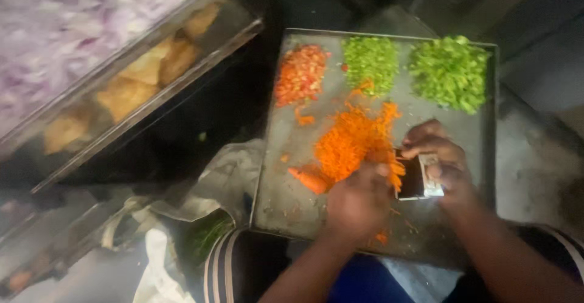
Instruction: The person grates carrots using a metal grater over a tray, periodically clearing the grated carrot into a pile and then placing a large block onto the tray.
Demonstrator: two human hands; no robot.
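tray (286,205) front bare, vegetable heaps (450,72) behind

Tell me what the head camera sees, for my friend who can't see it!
Two hands work over a metal tray: the right hand holds a small grater, and the left hand is beside a heap of grated carrot. Farther back on the tray lie a red pile and two green piles.
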